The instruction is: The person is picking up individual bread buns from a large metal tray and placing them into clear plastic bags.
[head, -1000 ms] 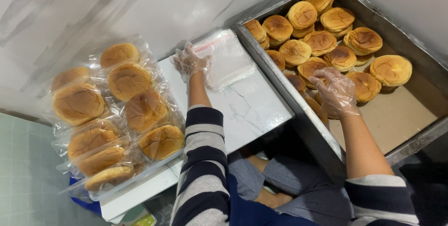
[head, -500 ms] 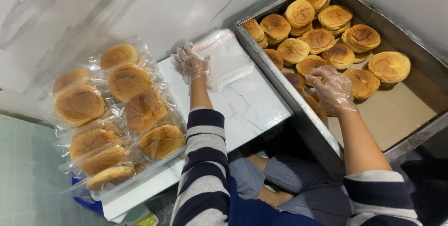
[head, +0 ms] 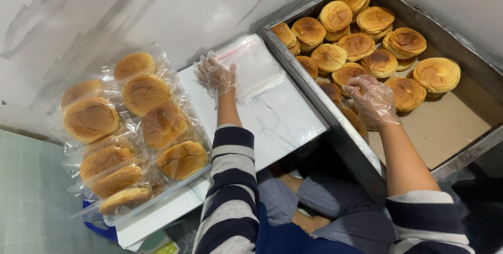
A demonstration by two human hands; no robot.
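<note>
1. Left hand (head: 216, 74), in a thin clear glove, sits on the near edge of a stack of empty clear bags (head: 251, 68). The fingers are spread and curled onto the top bag, but I honestly can't tell if one is pinched yet or if the hand is just resting there.
2. Right hand (head: 373, 99), gloved too, is down in the metal tray (head: 335, 123), fingers loosely cupped over a bun (head: 361, 117) at the tray's near-left side. It looks like it's touching it, but whether it has closed around it I can't say.
3. The bags lie on a white marble-look slab (head: 277, 123), just beside the tray's left wall.
4. The tray holds a good pile of loose golden buns (head: 361, 39) crowded toward the far end, with a patch of brown liner (head: 445, 128) showing bare at the near-right.
5. Over on the left, already bagged buns (head: 131, 133) are heaped up, roughly ten of them, each in its own clear bag.
6. So my read: somewhere past a third done, and more loose buns are left than bagged ones.
</note>
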